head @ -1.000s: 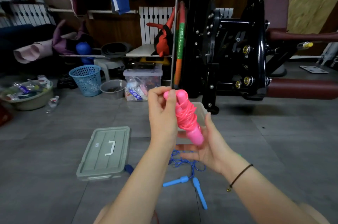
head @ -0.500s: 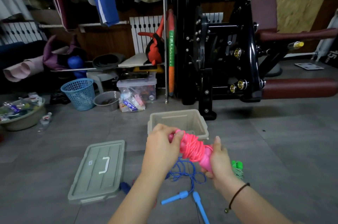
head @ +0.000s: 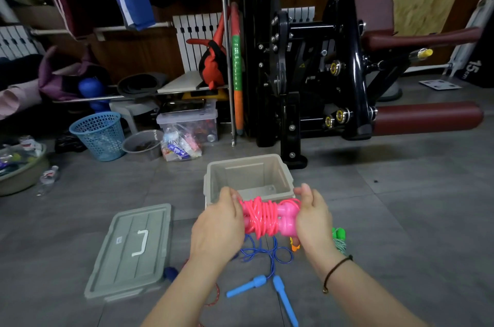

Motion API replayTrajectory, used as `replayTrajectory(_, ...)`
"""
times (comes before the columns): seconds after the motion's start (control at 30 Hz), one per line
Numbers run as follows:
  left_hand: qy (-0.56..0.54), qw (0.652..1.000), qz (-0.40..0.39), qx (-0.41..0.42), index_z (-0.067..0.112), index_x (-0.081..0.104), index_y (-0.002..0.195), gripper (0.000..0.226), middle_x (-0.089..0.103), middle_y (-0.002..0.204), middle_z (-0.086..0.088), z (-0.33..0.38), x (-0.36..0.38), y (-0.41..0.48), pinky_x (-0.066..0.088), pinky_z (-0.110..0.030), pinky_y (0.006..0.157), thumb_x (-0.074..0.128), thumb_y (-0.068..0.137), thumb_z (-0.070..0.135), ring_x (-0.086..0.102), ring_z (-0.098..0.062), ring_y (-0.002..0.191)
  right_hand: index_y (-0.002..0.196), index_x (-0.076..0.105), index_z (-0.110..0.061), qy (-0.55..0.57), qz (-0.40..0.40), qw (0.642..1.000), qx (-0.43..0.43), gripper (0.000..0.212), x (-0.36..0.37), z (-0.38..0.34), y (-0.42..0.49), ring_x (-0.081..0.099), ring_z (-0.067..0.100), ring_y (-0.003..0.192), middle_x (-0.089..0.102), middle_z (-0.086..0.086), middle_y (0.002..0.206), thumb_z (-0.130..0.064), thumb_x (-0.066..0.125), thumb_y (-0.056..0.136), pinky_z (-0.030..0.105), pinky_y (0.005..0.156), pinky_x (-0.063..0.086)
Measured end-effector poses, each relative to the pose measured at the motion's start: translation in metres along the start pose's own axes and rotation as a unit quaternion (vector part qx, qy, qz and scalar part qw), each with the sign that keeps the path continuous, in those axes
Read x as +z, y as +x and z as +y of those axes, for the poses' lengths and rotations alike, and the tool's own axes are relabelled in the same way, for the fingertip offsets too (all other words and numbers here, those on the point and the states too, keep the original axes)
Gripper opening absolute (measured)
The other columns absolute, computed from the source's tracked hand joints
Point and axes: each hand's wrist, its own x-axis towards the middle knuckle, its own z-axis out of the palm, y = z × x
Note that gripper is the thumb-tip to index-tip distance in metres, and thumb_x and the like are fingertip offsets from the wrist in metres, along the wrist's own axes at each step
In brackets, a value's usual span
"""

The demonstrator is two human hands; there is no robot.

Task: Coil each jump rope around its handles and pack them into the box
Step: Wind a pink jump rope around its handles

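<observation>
A pink jump rope (head: 268, 216), its cord wound around its two handles, lies level between my hands just in front of the open grey box (head: 250, 166). My left hand (head: 217, 227) grips its left end and my right hand (head: 312, 219) grips its right end. The box's inside looks bare. On the floor below the bundle lies a blue jump rope (head: 267, 268), uncoiled, with two light blue handles. A green rope (head: 339, 238) peeks out beside my right wrist. An orange bit (head: 294, 246) shows under the bundle.
The box's grey lid (head: 131, 252) lies flat to the left. A black gym machine (head: 320, 72) stands behind the box. A blue basket (head: 99, 134), a grey bowl (head: 143, 141) and a clear tub (head: 189, 123) sit along the back left. A red cord (head: 213, 297) lies by my left arm.
Both hands brought the pink bundle down from chest height and turned it from upright to level, close to the box's front rim. My view tilted down toward the floor.
</observation>
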Motion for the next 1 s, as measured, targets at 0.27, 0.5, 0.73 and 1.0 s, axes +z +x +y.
replayTrajectory(0.27, -0.345, 0.918, -0.069, -0.182, 0.015, 0.05, 0.071, 0.026, 0.042, 0.048, 0.004, -0.01, 0.005, 0.009, 0.028, -0.024, 0.04, 0.038, 0.095, 0.016, 0.036, -0.01, 0.037, 0.094, 0.069, -0.022, -0.052, -0.028, 0.968, -0.246, 0.041, -0.01, -0.018, -0.012, 0.053, -0.013, 0.086, 0.059, -0.025, 0.081, -0.046, 0.036, 0.09, 0.001, 0.075, 0.033)
replayTrajectory(0.5, -0.269, 0.941, 0.161, -0.129, 0.014, 0.036, 0.072, 0.031, 0.045, 0.062, -0.001, 0.015, -0.018, -0.01, 0.016, -0.036, 0.06, 0.033, 0.101, 0.025, 0.04, -0.016, 0.06, 0.091, 0.058, -0.035, 0.022, -0.071, 0.991, -0.115, 0.041, -0.004, -0.027, -0.021, 0.061, 0.016, 0.094, 0.066, -0.008, 0.094, -0.067, 0.035, 0.077, 0.036, 0.085, 0.049)
replayTrajectory(0.73, -0.31, 0.939, 0.124, -0.08, 0.018, 0.042, 0.073, 0.028, 0.044, 0.061, 0.003, 0.009, -0.026, -0.008, 0.031, -0.024, 0.052, 0.032, 0.099, 0.017, 0.041, -0.006, 0.053, 0.088, 0.061, -0.031, 0.032, -0.03, 0.978, -0.203, 0.025, -0.009, -0.037, -0.031, 0.058, -0.006, 0.081, 0.067, -0.007, 0.089, -0.029, 0.038, 0.098, 0.014, 0.073, 0.044)
replayTrajectory(1.0, -0.403, 0.903, -0.058, -0.138, 0.012, 0.053, 0.086, 0.029, 0.046, 0.05, 0.003, -0.005, -0.034, -0.009, 0.023, -0.01, 0.031, 0.027, 0.096, 0.007, 0.037, -0.001, 0.028, 0.113, 0.065, -0.024, -0.008, -0.065, 0.972, -0.225, 0.038, -0.009, -0.028, -0.027, 0.058, 0.002, 0.082, 0.067, -0.004, 0.089, -0.031, 0.032, 0.094, 0.006, 0.072, 0.041)
